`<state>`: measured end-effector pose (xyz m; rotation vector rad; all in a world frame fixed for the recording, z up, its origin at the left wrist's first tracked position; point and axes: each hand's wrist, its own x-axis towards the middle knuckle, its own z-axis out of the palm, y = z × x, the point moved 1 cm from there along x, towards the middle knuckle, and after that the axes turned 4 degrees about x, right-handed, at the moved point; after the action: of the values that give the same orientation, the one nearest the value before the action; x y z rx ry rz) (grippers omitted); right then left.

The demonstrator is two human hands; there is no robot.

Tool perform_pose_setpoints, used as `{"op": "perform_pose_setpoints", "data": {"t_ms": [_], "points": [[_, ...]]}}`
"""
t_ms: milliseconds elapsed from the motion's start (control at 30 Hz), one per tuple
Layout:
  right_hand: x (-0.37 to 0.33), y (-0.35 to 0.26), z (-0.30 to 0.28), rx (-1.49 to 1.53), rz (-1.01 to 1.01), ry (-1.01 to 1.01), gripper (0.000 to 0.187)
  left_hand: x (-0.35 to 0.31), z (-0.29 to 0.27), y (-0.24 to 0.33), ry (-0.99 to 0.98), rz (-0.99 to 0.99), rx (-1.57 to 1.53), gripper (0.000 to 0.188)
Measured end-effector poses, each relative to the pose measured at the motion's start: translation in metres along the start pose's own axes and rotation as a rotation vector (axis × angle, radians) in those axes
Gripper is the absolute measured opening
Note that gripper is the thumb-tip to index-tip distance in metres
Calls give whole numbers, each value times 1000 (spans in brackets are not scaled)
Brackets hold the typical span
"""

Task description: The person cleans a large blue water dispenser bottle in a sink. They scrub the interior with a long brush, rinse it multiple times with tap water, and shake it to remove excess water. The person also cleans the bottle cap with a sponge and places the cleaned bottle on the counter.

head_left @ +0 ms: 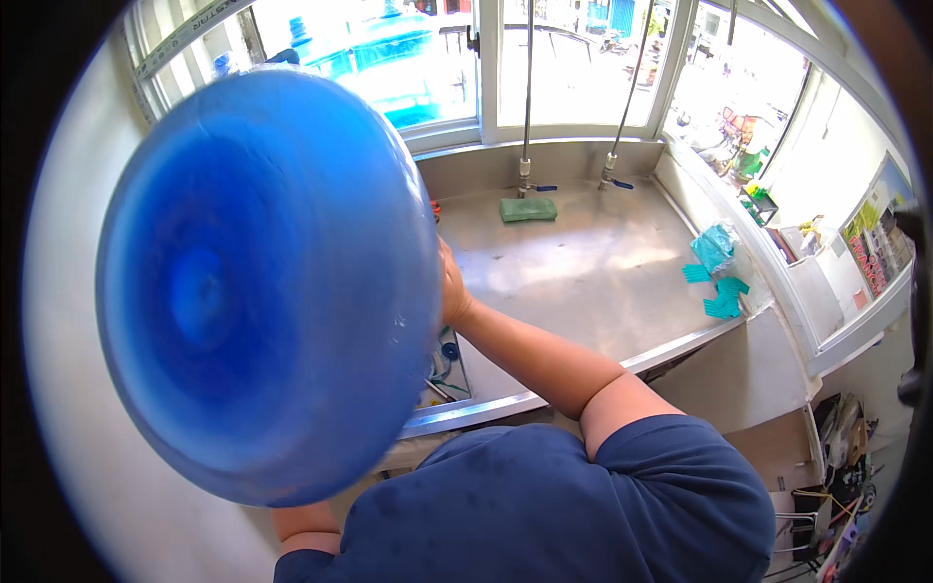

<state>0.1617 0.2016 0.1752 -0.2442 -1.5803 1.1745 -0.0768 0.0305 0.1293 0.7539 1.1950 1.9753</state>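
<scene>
A large blue water jug (321, 282) fills the left of the head view, raised close in front of me with its round, recessed base turned toward me. My right hand (452, 289) holds the jug's right side; its fingers are mostly hidden behind the plastic. Only my left forearm (306, 525) shows, below the jug, and the left hand itself is out of sight behind it. The jug covers part of the stainless steel counter (573, 282).
A green sponge (528, 209) lies at the counter's back, near two pipes with blue-handled valves (610, 178). Teal gloves (724, 296) and a teal packet (714, 248) lie at the right edge. Windows line the back; blue jugs (394, 53) stand outside.
</scene>
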Motion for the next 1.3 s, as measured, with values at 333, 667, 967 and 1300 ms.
{"op": "perform_pose_setpoints", "data": {"t_ms": [333, 667, 967, 1300], "points": [[-19, 41, 6, 227, 239, -7, 72, -8, -2, 17, 107, 59, -10, 83], [-26, 11, -64, 702, 634, -67, 77, -12, 68, 23, 20, 298, 171, 91], [26, -62, -315, 296, 721, -140, 85, -16, 269, -84, -274, -30, -39, 101], [-35, -127, -523, 123, 417, 358, 85, -56, 471, -154, -573, 872, 684, 152]]}}
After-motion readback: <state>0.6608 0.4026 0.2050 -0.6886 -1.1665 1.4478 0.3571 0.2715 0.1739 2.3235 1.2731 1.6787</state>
